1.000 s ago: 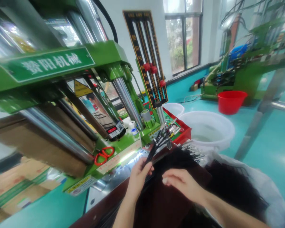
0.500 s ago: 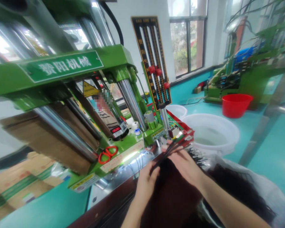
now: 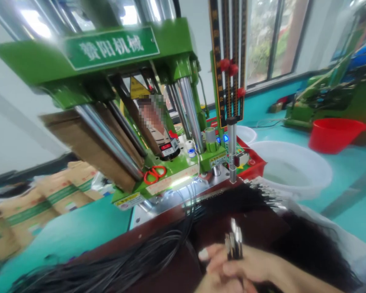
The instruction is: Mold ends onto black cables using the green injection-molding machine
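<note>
A small bundle of black cables with silvery metal ends (image 3: 234, 240) stands upright between my hands at the bottom of the head view. My right hand (image 3: 256, 260) comes in from the right, fingers closed around the bundle. Below and against it, my left hand (image 3: 215, 280) is also closed at the bundle; the frame edge cuts it off. More loose black cables (image 3: 134, 256) sprawl over the dark red tabletop (image 3: 179, 274) on the left. Behind my hands lies a row of black cables with pale tips (image 3: 250, 193).
A green press (image 3: 110, 53) stands in front, with orange-handled scissors (image 3: 155, 175) on its bed. At right are a red control box (image 3: 256, 162), a white tub (image 3: 311, 162) and a red bucket (image 3: 335, 136). Cardboard boxes (image 3: 55, 191) stand at left.
Both hands have come down and back from near the press's right corner to the table's near side. The silvery cable ends now point up between them. The camera view has shifted too.
</note>
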`<state>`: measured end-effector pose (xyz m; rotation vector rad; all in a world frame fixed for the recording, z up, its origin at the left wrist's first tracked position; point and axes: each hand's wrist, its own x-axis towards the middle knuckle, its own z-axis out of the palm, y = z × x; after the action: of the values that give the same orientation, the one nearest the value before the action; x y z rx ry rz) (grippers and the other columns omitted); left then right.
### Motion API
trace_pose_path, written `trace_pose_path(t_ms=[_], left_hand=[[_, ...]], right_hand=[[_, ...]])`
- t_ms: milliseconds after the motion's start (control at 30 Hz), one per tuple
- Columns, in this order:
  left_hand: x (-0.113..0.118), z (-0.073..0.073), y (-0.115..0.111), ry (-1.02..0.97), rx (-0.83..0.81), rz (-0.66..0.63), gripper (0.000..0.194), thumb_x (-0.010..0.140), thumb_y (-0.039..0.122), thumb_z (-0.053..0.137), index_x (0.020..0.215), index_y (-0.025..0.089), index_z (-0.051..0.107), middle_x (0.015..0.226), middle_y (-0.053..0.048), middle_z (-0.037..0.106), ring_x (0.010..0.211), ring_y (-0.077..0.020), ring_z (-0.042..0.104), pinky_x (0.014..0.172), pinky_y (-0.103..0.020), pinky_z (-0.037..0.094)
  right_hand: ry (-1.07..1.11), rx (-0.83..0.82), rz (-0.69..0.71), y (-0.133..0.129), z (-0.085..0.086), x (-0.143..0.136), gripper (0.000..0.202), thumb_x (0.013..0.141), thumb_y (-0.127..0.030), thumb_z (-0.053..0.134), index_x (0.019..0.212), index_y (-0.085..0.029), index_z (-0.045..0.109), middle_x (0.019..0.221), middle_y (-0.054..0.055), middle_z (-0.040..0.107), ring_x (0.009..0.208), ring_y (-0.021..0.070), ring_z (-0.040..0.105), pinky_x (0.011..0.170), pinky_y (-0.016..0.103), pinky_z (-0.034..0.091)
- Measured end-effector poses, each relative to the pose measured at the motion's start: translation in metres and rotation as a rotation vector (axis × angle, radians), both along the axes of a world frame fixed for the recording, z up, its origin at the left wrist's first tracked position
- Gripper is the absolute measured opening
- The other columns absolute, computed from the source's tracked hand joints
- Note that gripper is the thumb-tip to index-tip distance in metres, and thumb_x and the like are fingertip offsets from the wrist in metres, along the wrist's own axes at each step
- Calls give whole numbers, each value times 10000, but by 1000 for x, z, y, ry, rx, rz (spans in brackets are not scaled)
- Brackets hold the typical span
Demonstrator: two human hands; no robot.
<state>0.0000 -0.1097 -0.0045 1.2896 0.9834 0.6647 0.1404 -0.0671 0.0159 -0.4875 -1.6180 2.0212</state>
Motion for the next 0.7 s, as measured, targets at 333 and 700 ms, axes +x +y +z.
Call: trace_pose_path(t_ms=[333,700], left_hand=[[36,1,1,-436,-370,148,505,647,644,549,736,149,502,332,84,364,222,-34,247,247,-160,199],[55,5,27,-546,-379,278,452,709,559,545,750,110,525,420,27,485,257,-46,356,274,-167,235]], right_hand=[[25,67,-236,51,43,20,349,890,-342,482,1212,-218,532,1229,80,523,1153,218,442,1017,416,268],[-367,409,30,51,51,31,497,876,-299,447,1350,-193,348,1346,64,390,1201,230,378,988,392,320]])
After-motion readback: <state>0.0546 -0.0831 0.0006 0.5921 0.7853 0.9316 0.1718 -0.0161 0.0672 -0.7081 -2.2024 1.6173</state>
